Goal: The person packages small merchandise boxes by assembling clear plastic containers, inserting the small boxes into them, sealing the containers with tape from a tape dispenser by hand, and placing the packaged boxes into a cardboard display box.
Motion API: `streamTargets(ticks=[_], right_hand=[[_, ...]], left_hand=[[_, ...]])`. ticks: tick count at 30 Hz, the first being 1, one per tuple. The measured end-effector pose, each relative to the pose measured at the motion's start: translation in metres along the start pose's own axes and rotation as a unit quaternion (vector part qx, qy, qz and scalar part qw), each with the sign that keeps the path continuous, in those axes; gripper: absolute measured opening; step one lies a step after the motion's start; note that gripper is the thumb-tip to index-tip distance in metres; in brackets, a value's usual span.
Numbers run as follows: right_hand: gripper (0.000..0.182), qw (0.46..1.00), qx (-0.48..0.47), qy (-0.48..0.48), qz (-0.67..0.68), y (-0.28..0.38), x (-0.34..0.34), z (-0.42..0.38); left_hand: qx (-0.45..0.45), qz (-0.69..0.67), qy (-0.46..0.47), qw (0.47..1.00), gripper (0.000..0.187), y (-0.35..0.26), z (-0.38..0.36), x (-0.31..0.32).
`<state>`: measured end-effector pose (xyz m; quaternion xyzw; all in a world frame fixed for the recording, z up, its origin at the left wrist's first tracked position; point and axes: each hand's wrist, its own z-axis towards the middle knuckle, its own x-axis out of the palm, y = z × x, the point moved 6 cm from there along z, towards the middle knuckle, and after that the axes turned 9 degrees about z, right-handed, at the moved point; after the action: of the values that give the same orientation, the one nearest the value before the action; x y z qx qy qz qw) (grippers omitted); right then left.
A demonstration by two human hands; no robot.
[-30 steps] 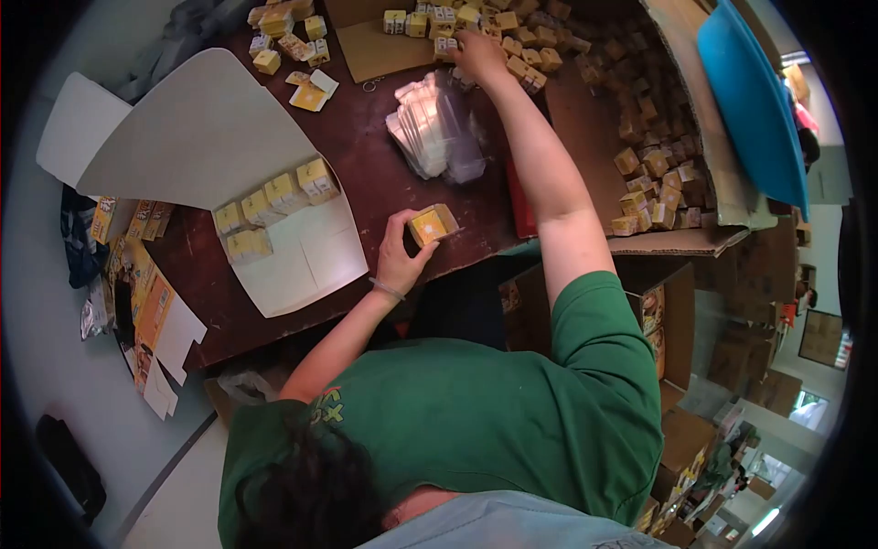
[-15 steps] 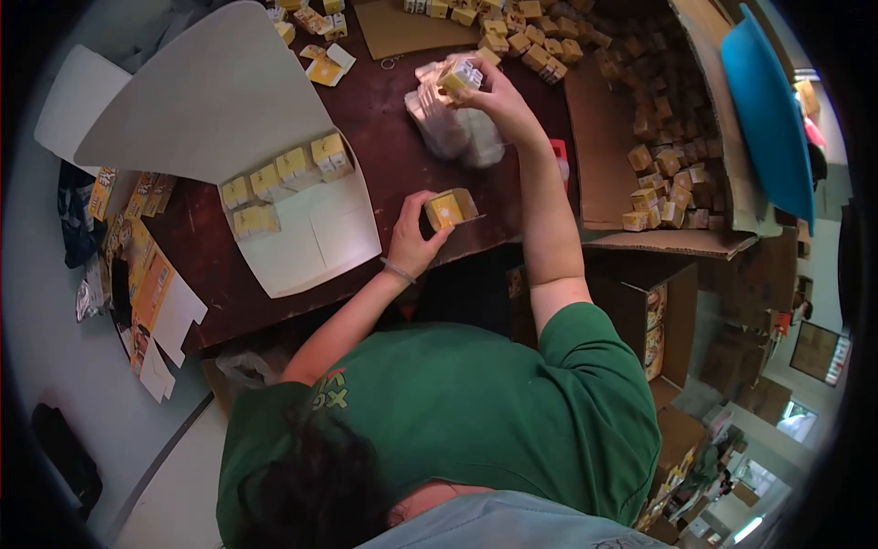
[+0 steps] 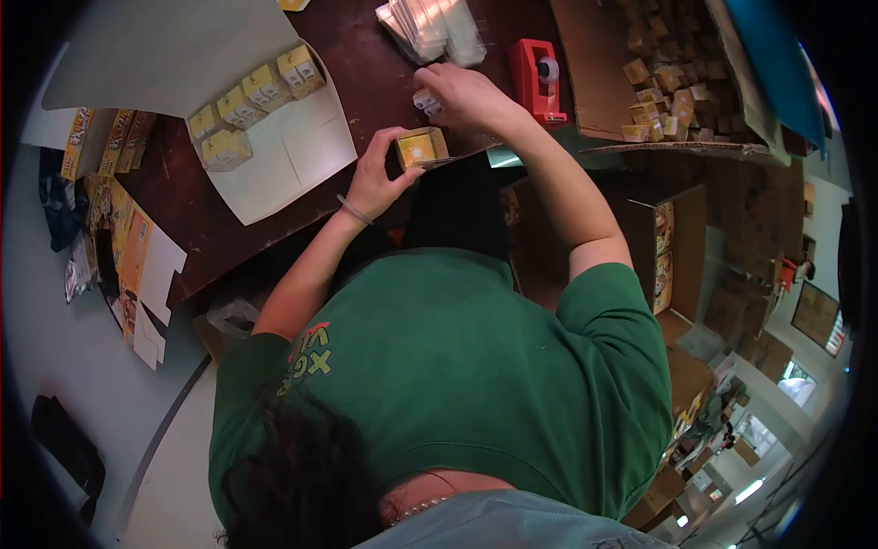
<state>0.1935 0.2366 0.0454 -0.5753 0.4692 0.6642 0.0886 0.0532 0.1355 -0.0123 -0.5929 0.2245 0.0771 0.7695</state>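
My left hand [image 3: 377,178] grips a small yellow box [image 3: 420,149] near the table's front edge, its flap toward the right. Just above and right of it, my right hand [image 3: 462,94] holds a small white-sided box [image 3: 425,102] between thumb and fingers, partly covered by the hand. Behind my right hand lies a stack of clear plastic packets [image 3: 428,27]. On the left, a large white open carton [image 3: 315,178] holds a row of small yellow boxes [image 3: 262,87], with another one below the row.
A red tape dispenser [image 3: 538,82] stands right of my right hand. Farther right is a big cardboard box [image 3: 594,91] with many small boxes [image 3: 672,105]. Printed flat cartons [image 3: 133,256] lean at the table's left side. Dark red table [image 3: 352,64] shows between them.
The view has shifted, so the table appears higher. My right hand has come down from the plastic packets toward my left hand, with the small box in it. The tape dispenser shows more fully.
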Motion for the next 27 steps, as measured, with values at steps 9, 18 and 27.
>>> streamTargets(ticks=[9,18,27], right_hand=[[0.049,0.968,0.043,-0.209,0.135,-0.009,-0.021,-0.050],[0.057,0.936,0.030,-0.275,0.218,-0.025,0.032,-0.037],[0.058,0.959,0.103,-0.207,0.163,-0.032,0.023,-0.035]], left_hand=[[0.023,0.015,-0.015,1.000,0.057,0.000,-0.001,-0.001],[0.014,0.000,0.000,1.000,0.057,-0.002,0.001,0.000],[0.022,0.016,-0.005,1.000,0.056,-0.002,-0.001,-0.001]])
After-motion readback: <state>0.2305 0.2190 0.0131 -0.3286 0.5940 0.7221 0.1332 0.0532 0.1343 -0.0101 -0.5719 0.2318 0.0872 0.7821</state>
